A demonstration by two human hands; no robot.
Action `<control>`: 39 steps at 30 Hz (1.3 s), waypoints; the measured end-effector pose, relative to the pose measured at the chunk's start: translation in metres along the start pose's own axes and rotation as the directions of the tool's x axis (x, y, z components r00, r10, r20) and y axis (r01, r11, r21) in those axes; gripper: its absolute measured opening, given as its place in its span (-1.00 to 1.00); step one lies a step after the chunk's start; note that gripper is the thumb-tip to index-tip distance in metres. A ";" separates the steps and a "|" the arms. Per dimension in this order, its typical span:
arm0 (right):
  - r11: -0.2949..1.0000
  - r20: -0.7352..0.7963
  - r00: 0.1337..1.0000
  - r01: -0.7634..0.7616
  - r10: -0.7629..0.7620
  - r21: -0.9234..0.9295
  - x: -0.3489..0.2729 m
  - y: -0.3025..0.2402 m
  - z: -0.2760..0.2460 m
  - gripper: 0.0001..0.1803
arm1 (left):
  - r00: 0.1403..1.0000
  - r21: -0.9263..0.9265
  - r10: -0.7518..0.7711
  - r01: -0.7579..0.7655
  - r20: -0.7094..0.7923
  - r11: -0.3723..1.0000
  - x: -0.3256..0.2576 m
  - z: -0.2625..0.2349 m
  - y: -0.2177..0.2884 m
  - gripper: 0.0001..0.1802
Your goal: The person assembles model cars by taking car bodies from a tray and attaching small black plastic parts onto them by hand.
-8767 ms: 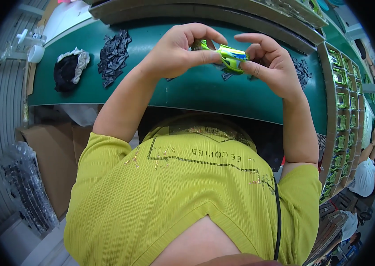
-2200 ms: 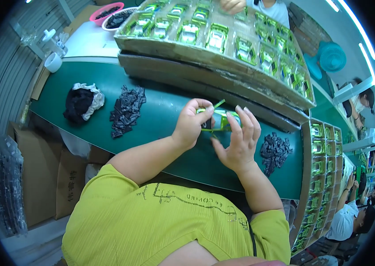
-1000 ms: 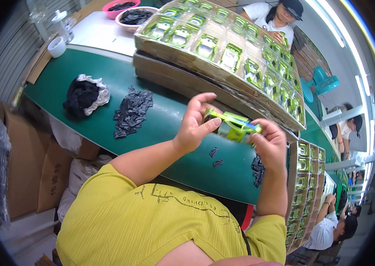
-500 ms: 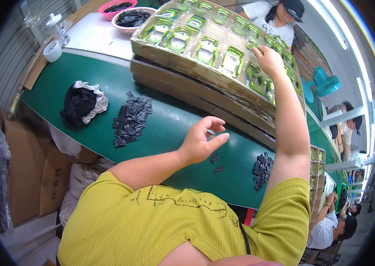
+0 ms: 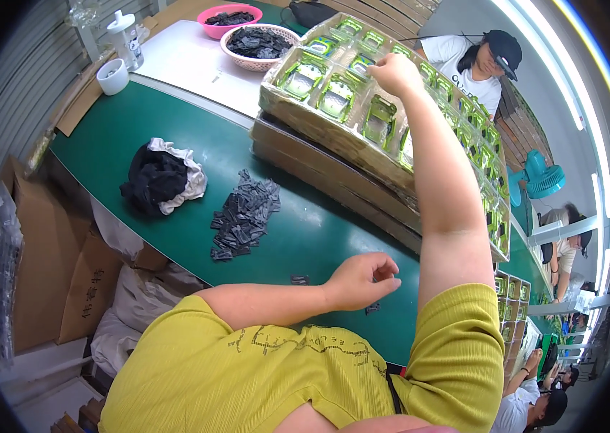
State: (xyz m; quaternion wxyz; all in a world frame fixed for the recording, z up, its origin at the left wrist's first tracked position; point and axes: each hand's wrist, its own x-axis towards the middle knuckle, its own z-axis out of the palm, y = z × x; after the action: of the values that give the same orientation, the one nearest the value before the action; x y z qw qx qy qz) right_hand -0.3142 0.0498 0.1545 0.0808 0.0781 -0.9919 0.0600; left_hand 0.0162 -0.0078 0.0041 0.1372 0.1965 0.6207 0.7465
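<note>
My right hand point(image 5: 397, 75) reaches over a cardboard tray point(image 5: 334, 124) of bright green plastic frames, its fingertips pinched together at a green frame point(image 5: 360, 65) in the far rows. What the pinch holds, if anything, is too small to make out. Low over the green table, my left hand point(image 5: 364, 281) hovers with fingers loosely curled and the thumb apart; nothing shows in it. Close by it lie a few small black plastic pieces point(image 5: 299, 280). A larger pile of black pieces point(image 5: 247, 216) spreads to its left.
The tray rests on another cardboard box point(image 5: 334, 173). A black and white cloth point(image 5: 164, 177) lies at the left. Behind stand a pink bowl point(image 5: 229, 20), a woven basket point(image 5: 260, 49) of black pieces, a white cup point(image 5: 112, 77) and a bottle point(image 5: 126, 40). A co-worker point(image 5: 475, 65) sits across.
My right hand has moved left across the tray, toward its far rows. My left hand has come down nearer my body, its fingers more curled. The whole view has shifted slightly.
</note>
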 end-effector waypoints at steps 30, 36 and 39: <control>0.962 0.230 0.936 -0.273 0.265 0.004 0.040 -0.061 0.017 -0.25 | 0.981 0.114 -0.175 0.165 0.083 0.980 -0.001 -0.005 0.008 -0.69; 0.958 0.225 0.938 -0.283 0.265 0.050 0.024 -0.051 0.007 -0.28 | 0.968 0.079 -0.199 0.189 0.151 0.979 0.001 -0.006 0.017 -0.67; 0.948 0.181 0.942 -0.302 0.282 0.099 0.015 -0.051 0.006 -0.31 | 0.959 0.112 -0.241 0.226 0.148 0.968 0.002 -0.005 0.013 -0.69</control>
State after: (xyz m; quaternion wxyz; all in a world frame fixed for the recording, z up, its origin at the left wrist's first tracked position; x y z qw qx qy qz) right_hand -0.3218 -0.0034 0.1567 -0.0164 -0.0605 -0.9899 0.1268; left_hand 0.0128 -0.0144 0.0163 0.2646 0.1874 0.6611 0.6766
